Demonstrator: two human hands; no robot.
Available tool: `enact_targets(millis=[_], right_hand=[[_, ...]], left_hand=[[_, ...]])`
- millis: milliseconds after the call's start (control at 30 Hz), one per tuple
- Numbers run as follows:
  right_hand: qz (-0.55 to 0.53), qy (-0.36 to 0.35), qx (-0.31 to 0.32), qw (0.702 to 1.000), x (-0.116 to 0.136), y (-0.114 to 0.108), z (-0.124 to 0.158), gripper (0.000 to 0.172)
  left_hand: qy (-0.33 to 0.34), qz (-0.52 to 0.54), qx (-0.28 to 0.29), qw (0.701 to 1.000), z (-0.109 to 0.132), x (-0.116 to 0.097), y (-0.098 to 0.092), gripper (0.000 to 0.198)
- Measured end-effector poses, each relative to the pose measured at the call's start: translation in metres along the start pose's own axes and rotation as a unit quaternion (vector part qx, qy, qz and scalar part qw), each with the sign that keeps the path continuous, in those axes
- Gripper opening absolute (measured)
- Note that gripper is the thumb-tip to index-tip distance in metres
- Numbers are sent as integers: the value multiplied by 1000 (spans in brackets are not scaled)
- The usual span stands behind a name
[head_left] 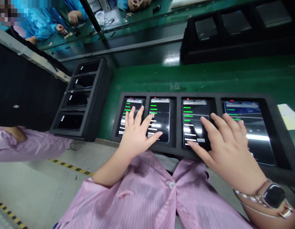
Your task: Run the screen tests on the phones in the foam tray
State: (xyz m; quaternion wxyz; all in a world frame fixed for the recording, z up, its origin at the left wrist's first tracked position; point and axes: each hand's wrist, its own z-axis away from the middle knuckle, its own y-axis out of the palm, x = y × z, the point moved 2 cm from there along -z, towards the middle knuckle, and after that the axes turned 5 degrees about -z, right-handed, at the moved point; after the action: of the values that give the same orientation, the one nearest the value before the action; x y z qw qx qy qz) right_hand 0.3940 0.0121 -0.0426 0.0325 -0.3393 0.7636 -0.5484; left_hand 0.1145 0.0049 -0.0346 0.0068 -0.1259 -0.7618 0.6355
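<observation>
Several smartphones lie face up in the slots of a black foam tray point(178, 105), their lit screens showing lines of green and white text. My left hand point(135, 133) is spread over the two left ones, covering part of the leftmost phone point(135, 102) and reaching onto the second phone point(164, 119). Over the other two, my right hand point(229, 146) is spread with thumb and index finger at the third phone point(192, 124) and the other fingers over the rightmost phone point(262, 149). Whether each fingertip touches glass I cannot tell. Neither hand grips anything.
A stack of black foam trays point(95, 105) with dark-screened phones stands at the left. Another foam tray stack point(209, 52) sits at the back right. Paper point(289, 116) lies right of the front tray. Co-workers' hands point(74, 17) are busy across the green bench point(147, 74).
</observation>
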Motion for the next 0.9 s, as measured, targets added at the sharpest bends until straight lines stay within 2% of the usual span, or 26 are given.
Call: enact_targets(millis=[167,400,700,800,900], right_hand=[[-1,-7,-14,1000,0,0,-1,72],[15,-34,-15,999,5,-7,-1,53],[26,-28,-4,999,2,0,0,56],[-9,-22,-24,999,0,-5,0,56],[-42,-1,-86,995,-11,-23,5,57]], left_hand=[[-5,10,1,1000,0,1,0,77],[0,5,7,1000,0,3,0,72],[-2,7,-3,1000,0,4,3,70],[0,1,9,1000,-1,4,3,67],[-2,-2,12,1000,-1,3,3,64]])
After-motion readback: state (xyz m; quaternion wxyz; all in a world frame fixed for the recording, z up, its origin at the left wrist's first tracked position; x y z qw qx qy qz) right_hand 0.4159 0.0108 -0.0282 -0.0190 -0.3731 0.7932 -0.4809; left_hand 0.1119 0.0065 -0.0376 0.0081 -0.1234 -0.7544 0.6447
